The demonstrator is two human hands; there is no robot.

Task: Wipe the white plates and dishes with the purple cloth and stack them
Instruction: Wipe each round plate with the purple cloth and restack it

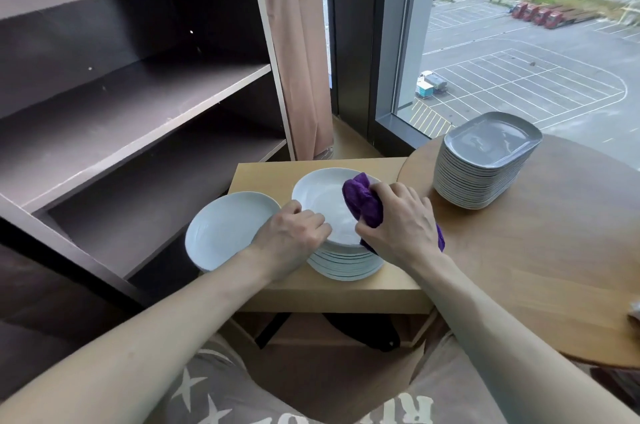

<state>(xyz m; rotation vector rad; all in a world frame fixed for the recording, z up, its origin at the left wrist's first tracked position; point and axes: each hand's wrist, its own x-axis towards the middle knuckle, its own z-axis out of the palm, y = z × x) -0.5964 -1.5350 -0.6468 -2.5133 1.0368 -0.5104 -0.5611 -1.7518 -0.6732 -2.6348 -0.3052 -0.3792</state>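
Wiping the top plate of a stack at the surface's near edge.
On it the right grip bunches the cloth; the left grip holds its rim, fingertips hidden. Beyond: shelves left, window right.

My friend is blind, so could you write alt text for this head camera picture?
A person's right hand presses a purple cloth onto the top plate of a white stack on a small wooden table, while the left hand holds that plate's rim. One white dish lies left; grey plates stand stacked right.
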